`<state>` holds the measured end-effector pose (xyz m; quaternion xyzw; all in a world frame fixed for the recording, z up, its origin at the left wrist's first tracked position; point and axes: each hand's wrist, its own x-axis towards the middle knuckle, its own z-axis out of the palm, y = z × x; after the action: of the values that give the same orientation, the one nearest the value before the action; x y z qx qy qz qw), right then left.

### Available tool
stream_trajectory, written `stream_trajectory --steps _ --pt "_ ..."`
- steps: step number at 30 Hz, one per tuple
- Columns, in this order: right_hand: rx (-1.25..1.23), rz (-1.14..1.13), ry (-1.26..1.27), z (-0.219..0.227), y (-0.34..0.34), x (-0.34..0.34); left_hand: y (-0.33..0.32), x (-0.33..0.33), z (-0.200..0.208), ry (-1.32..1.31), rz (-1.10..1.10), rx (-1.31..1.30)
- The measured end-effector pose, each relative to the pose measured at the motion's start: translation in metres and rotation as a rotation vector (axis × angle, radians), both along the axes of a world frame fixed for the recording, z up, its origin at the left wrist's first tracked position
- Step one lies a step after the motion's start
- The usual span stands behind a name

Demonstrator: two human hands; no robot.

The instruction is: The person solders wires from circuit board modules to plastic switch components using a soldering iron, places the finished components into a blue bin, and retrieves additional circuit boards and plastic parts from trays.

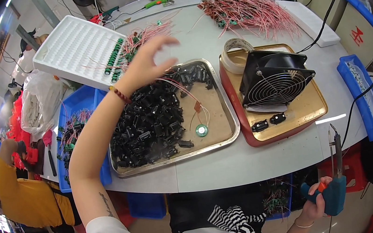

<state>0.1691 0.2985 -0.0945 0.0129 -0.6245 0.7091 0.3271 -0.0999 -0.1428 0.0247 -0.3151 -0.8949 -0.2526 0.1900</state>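
Teal soldering gun (335, 197), lower right, by the near edge of the tabletop (203, 175), right hand (317, 204) wrapped round its grip: probably stiff, moderately light, best held there, clear of the metal barrel (338, 153). Left hand (149, 64) spreads near green coils (115, 57), apparently empty, though blur hides its fingertips.

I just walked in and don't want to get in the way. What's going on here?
One person is working at a table. The left hand, fingers spread and apparently empty, hovers around the far side of a metal tray holding many black plastic parts. The right hand grips a teal soldering gun, its tip upward in the view. A small round piece lies on the metal tray's bare area.
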Motion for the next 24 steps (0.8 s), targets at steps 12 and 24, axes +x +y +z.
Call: stream_trajectory --steps 12,24 --pt "-0.020 -0.014 -0.011 -0.001 0.002 0.007 0.063 0.042 -0.023 0.019 -0.303 -0.478" --pt "-0.072 0.039 0.025 -0.009 0.004 0.002 0.088 0.093 -0.005 -0.129 -0.209 -0.051"
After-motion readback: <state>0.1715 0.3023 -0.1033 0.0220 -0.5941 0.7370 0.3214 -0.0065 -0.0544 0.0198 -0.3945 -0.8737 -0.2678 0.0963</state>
